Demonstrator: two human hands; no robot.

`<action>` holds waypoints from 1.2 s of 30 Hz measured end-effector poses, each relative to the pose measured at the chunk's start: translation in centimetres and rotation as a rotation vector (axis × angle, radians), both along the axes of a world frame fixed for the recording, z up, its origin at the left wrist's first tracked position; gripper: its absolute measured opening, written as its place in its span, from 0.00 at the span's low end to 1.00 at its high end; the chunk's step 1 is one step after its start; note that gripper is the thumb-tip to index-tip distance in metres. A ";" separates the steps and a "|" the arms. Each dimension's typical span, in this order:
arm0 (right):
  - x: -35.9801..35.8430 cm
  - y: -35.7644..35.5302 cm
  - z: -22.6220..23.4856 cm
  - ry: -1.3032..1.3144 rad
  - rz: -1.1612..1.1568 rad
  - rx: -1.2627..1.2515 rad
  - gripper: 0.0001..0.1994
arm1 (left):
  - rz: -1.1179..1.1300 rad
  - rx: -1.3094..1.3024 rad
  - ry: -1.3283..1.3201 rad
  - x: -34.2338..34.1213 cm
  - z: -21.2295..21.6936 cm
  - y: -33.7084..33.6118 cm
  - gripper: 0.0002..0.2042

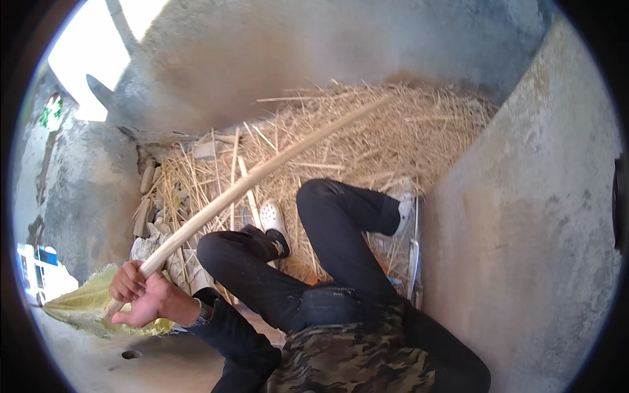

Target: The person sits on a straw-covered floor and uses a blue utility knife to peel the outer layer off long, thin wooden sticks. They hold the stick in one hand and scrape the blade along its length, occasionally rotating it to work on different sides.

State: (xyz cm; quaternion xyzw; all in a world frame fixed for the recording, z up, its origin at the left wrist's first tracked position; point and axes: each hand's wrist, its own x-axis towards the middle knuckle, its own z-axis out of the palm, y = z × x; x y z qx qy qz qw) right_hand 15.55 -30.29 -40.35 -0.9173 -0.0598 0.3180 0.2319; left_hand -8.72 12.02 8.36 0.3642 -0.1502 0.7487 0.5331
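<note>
Grey concrete walls (524, 216) close in on both sides of a narrow pen, the right-hand one rising steeply beside the person. A deep heap of dry straw (393, 137) fills the far end between the walls and spreads down toward the feet. The person wears black trousers (327, 262) and a camouflage top (347, 360), legs bent and stretched out over the straw, with 1 white shoe (272, 216) and another pale shoe (405, 208) resting on the stalks. A long pale wooden pole (262, 177) runs on a slant from the lower left up to the middle of the heap, its far end lying over the straw. A yellow-green woven sack (85, 304) lies crumpled on the floor at the lower left, just beside the pole's near end. Both hands meet at that near end: the left hand (126, 278) has its grip closed around the pole, and the right hand (149, 302), a wristwatch (203, 313) at its wrist, wraps the shaft just below it, fingers curled tight. A small dark hole (131, 354) marks the floor near the sack.
</note>
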 end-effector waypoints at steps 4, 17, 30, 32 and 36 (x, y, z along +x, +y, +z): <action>-1.1 -1.3 -2.8 0.008 -0.018 -0.042 0.17 | -0.060 -0.045 -0.008 0.7 0.2 -0.7 0.34; 0.2 1.7 -17.9 0.254 0.251 0.090 0.23 | -0.030 -0.039 0.087 1.7 -0.5 -0.5 0.33; 1.1 1.6 -8.6 0.183 0.096 -0.117 0.18 | -0.112 -0.038 0.060 5.3 -1.7 0.8 0.32; 1.2 2.0 -7.8 0.160 0.113 -0.132 0.18 | -0.057 -0.055 0.057 3.9 -1.9 0.6 0.31; 1.2 1.9 -6.1 0.078 0.070 -0.145 0.17 | -0.022 -0.074 0.021 3.0 -1.8 0.2 0.31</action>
